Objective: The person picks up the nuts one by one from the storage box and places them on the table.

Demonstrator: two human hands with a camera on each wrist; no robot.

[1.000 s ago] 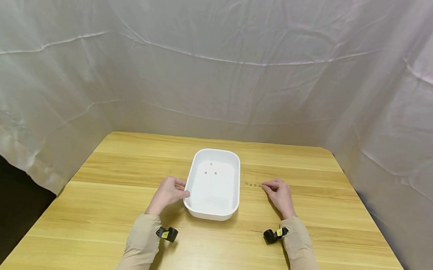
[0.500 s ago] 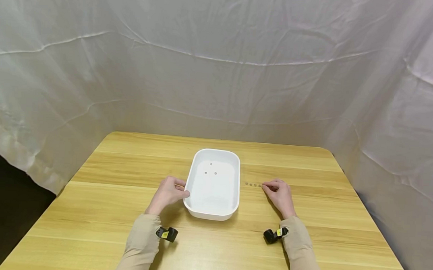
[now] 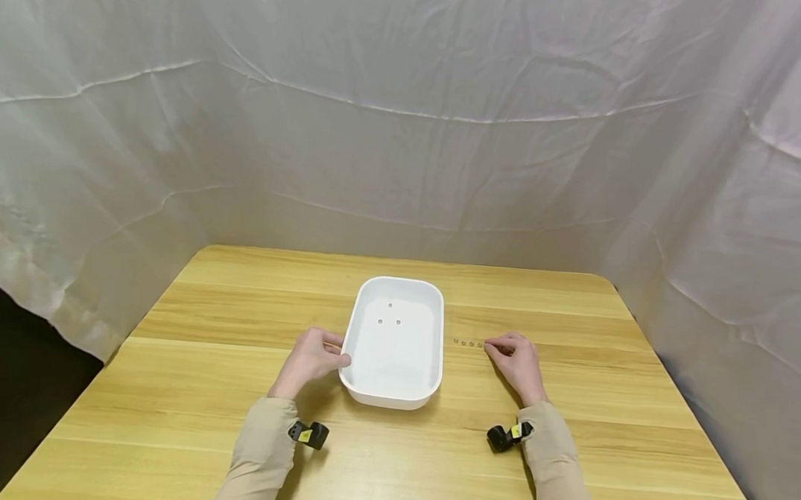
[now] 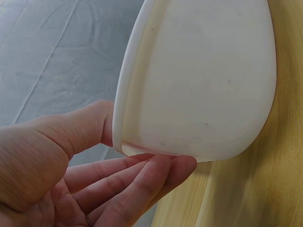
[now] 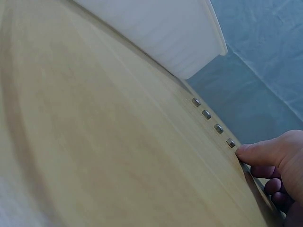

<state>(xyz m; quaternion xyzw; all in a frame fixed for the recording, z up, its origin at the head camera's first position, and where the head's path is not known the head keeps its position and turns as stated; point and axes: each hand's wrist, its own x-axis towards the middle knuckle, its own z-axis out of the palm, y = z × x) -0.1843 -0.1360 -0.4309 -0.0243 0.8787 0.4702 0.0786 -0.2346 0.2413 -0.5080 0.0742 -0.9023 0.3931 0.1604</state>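
Note:
A deep white plastic tub [image 3: 395, 362] stands on the wooden table in the head view, with three small metal pieces on its floor, nut-like in look. My left hand [image 3: 311, 362] holds the tub's near left corner, thumb over the rim and fingers against the outer wall, also plain in the left wrist view. To the tub's right runs a short row of several small metal nuts [image 5: 218, 128]. At the row's right end, my right hand [image 3: 516, 363] touches the table with thumb and forefinger brought together. Whether a nut sits between those fingertips is hidden.
The wooden table [image 3: 165, 411] reaches around the tub and both arms. Grey-white cloth [image 3: 404, 168] hangs behind it and along the sides. Each wrist carries a small black camera, one by the left sleeve [image 3: 265, 430] and one by the right sleeve [image 3: 547, 435].

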